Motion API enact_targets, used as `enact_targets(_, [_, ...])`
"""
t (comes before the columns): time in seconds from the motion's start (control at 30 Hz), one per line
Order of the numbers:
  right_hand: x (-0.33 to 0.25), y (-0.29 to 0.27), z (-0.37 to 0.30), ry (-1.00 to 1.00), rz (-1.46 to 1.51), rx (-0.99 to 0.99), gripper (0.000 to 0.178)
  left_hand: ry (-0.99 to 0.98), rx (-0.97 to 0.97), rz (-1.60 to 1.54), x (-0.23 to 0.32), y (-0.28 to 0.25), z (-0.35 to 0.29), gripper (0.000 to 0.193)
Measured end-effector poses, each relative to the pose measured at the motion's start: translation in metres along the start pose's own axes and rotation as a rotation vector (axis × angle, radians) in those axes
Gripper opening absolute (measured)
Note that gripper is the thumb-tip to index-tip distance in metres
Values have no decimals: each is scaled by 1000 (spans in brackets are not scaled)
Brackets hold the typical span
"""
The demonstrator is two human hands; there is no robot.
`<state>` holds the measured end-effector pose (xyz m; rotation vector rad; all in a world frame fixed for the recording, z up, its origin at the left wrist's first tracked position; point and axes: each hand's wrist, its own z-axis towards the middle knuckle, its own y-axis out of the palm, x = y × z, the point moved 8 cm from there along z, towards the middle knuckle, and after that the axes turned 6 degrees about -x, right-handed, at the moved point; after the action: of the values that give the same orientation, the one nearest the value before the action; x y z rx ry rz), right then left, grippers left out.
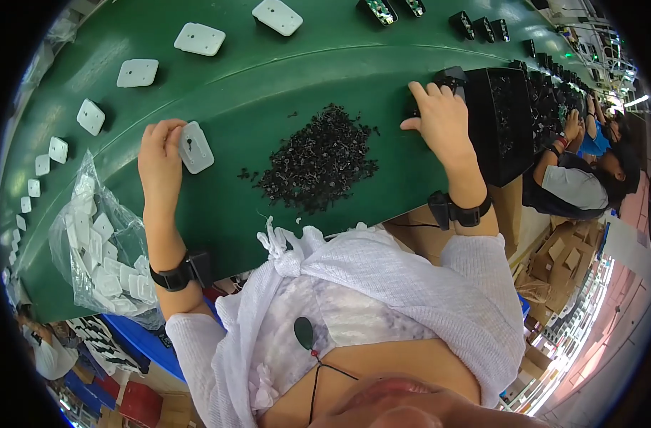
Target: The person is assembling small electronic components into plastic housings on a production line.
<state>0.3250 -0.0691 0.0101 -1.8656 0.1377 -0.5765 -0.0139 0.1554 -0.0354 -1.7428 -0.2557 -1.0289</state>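
My left hand [161,153] pinches the edge of a white plastic cover [196,148] with rounded corners and a slot in its middle. The cover is at the table surface. To the right, my right hand [441,118] lies over black parts [450,75], thumb and fingers apart. A dark piece shows between the thumb and the index finger, and the palm hides the rest of it. Between my hands sits a loose heap of small black pieces [318,160], with a few scattered at its edges.
A clear bag of white covers [100,250] stands on the left of the green table [232,93]. White covers [199,39] run in a curved row along the far left. A black bin [500,121] is beside my right arm. Black housings [461,25] line the far right, near a co-worker [575,171].
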Motion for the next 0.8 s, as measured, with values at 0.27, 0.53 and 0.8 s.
enact_targets(0.27, [-21,-36,26,-383,1322,333,37,-10,88,505,37,11,-27,41])
enact_targets(0.53, [-25,-6,26,-347,878,420,28,247,174,443,42,15,-51,54])
enact_targets(0.8, [-11,-15,18,-36,559,482,34,402,151,332,45,21,-56,51])
